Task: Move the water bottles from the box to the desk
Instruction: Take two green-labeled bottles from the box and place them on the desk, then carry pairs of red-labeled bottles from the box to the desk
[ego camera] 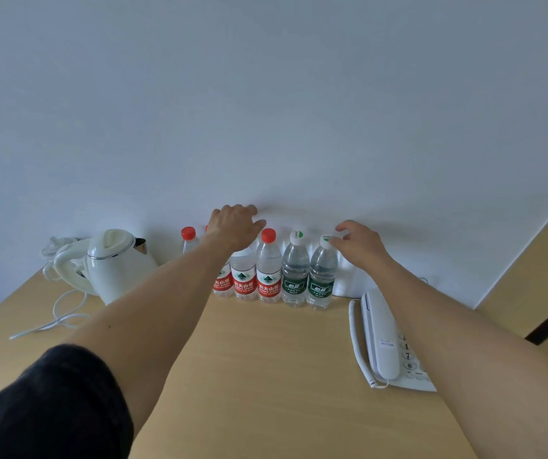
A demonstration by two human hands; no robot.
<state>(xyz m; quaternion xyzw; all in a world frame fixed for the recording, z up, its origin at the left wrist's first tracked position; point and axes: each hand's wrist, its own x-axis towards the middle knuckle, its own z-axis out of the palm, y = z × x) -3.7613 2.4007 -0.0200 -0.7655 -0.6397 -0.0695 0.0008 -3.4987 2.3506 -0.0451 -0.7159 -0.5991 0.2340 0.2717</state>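
Observation:
Several water bottles stand in a row on the wooden desk (266,359) against the white wall. Those with red caps and red labels (268,270) are on the left, and two with white caps and green labels (295,273) are on the right. My left hand (236,228) hovers over the top of a red-label bottle (243,276) and hides its cap, fingers loosely spread. My right hand (358,245) is beside the rightmost green-label bottle (322,276). Its thumb tip is at the cap and its fingers are apart. No box is in view.
A white electric kettle (113,263) with a loose white cord (64,313) stands at the left of the desk. At the right lies a white corded telephone (383,339). A wooden panel and a dark gap run along the far right.

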